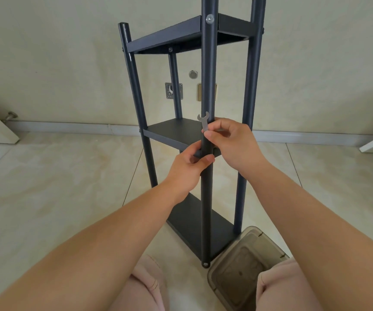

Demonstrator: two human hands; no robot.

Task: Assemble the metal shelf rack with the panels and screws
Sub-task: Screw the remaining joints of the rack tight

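Observation:
A dark metal shelf rack (208,70) stands upright on the tiled floor, with top, middle (174,132) and bottom panels between four round posts. A silver screw head (209,18) shows on the near post at the top panel. My left hand (189,168) grips the near post at the corner of the middle panel, thumb across the post. My right hand (230,142) pinches a small flat silver wrench (204,121), its open jaw pointing up beside the post. The screw at the middle panel's corner is hidden by my hands.
A translucent brown plastic box (246,265) sits on the floor at the rack's near right corner, by my right knee. My knees in pink cloth fill the bottom edge. A wall with a metal plate (173,90) stands behind. A white board leans at the left.

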